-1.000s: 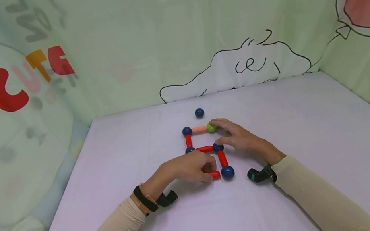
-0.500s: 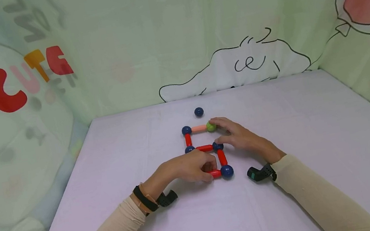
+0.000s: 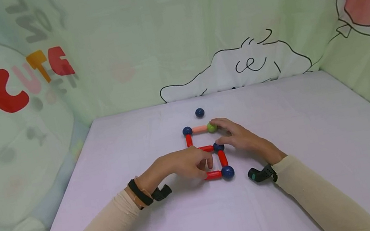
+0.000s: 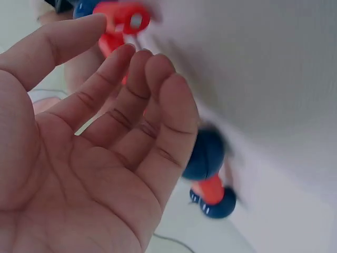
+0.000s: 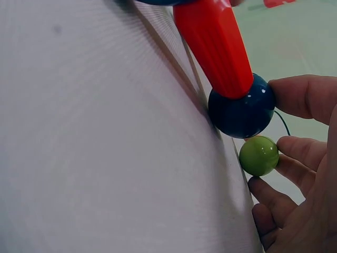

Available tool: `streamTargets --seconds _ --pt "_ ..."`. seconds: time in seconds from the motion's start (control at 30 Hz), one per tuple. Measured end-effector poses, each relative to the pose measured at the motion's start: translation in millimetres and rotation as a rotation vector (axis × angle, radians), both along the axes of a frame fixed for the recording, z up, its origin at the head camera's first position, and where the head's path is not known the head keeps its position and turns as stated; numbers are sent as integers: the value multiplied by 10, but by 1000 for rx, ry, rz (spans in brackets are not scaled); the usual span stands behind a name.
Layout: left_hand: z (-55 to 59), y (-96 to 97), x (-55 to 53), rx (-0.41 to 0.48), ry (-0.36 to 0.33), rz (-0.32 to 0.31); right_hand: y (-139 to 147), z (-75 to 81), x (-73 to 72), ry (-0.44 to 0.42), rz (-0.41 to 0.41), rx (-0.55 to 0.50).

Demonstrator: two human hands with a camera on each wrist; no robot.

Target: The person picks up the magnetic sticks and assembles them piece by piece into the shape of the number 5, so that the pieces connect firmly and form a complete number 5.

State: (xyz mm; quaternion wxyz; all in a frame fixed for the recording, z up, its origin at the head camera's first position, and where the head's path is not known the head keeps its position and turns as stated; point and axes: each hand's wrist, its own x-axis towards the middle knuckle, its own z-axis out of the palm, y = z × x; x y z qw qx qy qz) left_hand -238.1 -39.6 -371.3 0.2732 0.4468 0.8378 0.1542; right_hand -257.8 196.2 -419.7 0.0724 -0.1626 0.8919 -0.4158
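Red magnetic rods and blue balls form a stepped figure on the table, with a pink rod (image 3: 199,129) and a green ball (image 3: 212,128) at its far end. My left hand (image 3: 187,164) hovers over the left side, fingers loosely bent and palm empty. Its thumb tip is close to the free end of the near red rod (image 3: 214,175), which meets the near blue ball (image 3: 228,173). My right hand (image 3: 240,135) touches the middle blue ball (image 5: 245,108) with the thumb and the green ball with several fingers. The left hand hides the middle-left ball in the head view.
A loose blue ball (image 3: 199,112) lies beyond the figure. The pale tablecloth (image 3: 137,135) runs back to a printed curtain (image 3: 174,31), with further curtain at both sides.
The near red rod has joined the near blue ball, closing a small gap. My left hand has since let go of the rod and shifted slightly left. The right hand stays put.
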Motion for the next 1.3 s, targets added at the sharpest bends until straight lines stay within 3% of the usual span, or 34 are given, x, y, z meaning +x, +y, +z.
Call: streamTargets --seconds 0.2,0.47,0.77,1.03,1.2,1.3 --pt "177 -10 -211 7 66 31 5 -37 5 -16 2 -9" --pt "278 -47 -570 3 152 215 -30 -2 14 -24 1 -9" --pt "135 -88 -1046 16 235 347 -12 1 -35 -13 13 -24" --pt "-50 45 -1337 63 191 432 20 4 2 -17 1 -19" --pt "-150 146 -1436 103 222 394 20 -2 9 -12 11 -18" --pt "-161 206 -1462 76 245 355 16 -4 1 -6 13 -20"
